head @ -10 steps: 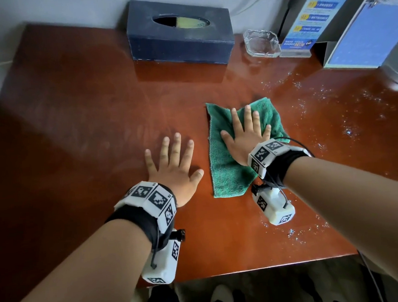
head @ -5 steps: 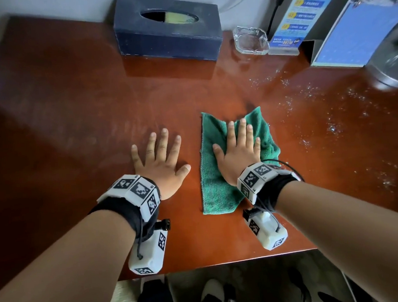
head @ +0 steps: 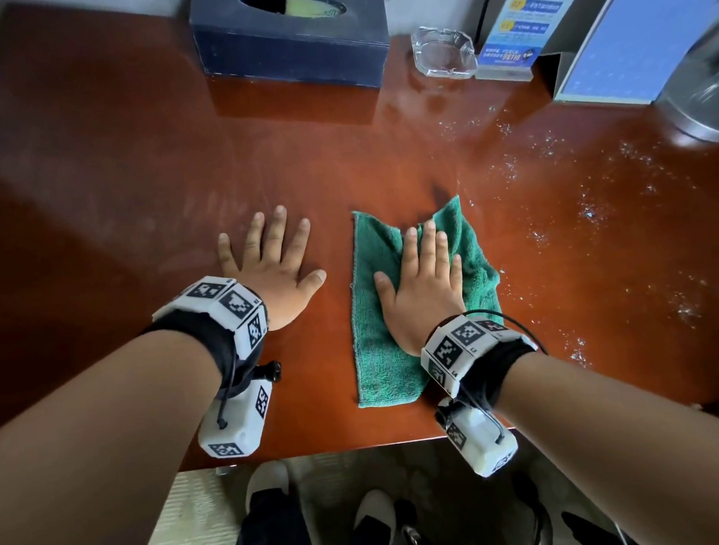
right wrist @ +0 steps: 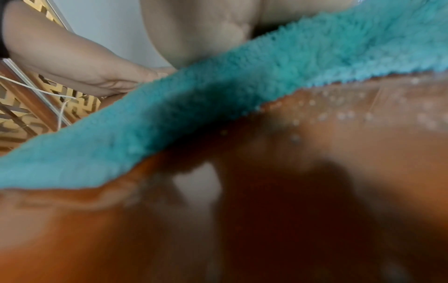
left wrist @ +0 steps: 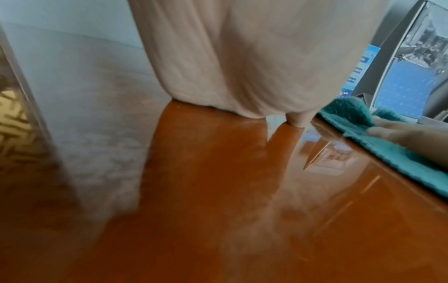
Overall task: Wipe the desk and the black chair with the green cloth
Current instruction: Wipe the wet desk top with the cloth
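The folded green terry cloth (head: pixel 382 355) lies flat on the glossy reddish-brown wooden desk (head: pixel 130 182), right of its middle and near the front edge. The right hand (head: pixel 424 287) presses down on the cloth's far right part, palm flat, fingers straight and close together, thumb spread to the left; it grips nothing. The cloth's far right corner is rucked up just beyond the fingertips. The left hand (head: pixel 279 269) rests flat on the bare wood just beside the cloth's left edge, apart from it, fingers straight and slightly fanned, holding nothing. White specks or droplets (head: pixel 592 213) are scattered over the desk to the right of the cloth; in the right wrist view some sit right against its edge. At the back of the desk stand a dark blue rectangular tissue box (head: pixel 291 51), a clear square glass ashtray (head: pixel 444 53) to its right, and a blue printed card (head: pixel 518 18) beside that. A blue-covered folder (head: pixel 631 40) leans further right, next to a grey metal vessel (head: pixel 703 95) at the picture's edge
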`<state>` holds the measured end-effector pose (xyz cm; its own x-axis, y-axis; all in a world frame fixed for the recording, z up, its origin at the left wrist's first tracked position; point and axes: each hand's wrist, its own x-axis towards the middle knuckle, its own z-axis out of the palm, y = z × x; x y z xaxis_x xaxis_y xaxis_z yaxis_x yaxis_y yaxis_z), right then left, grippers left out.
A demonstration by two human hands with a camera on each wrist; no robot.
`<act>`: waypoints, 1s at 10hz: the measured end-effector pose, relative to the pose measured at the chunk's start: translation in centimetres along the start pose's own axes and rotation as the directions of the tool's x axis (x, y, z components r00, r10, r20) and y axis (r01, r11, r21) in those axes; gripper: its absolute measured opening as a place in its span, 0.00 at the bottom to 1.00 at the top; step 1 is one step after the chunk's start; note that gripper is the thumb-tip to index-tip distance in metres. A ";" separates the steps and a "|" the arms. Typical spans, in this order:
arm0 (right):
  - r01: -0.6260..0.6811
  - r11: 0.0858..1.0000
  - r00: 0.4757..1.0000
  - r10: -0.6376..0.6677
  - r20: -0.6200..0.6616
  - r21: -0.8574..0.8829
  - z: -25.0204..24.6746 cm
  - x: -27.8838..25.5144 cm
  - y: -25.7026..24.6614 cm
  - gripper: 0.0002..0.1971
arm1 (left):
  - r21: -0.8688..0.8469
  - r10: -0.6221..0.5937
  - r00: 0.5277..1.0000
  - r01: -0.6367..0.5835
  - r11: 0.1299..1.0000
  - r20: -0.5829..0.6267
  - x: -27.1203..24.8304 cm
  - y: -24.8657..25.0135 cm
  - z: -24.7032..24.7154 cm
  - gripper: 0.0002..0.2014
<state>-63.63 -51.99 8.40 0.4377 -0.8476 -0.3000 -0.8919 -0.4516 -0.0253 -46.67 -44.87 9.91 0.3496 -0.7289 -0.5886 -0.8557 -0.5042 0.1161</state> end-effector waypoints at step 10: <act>0.126 0.990 0.992 -0.124 -0.029 0.060 2.6 -7.2 2.1 0.39 | 0.000 -0.051 0.992 0.051 0.999 -0.119 0.1 0.5 0.6 0.33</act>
<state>-69.01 -46.11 8.05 0.5480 -0.7927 -0.2672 -0.8351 -0.5369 -0.1198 -47.29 -44.87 9.45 0.4354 -0.7522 -0.4945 -0.8366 -0.5409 0.0863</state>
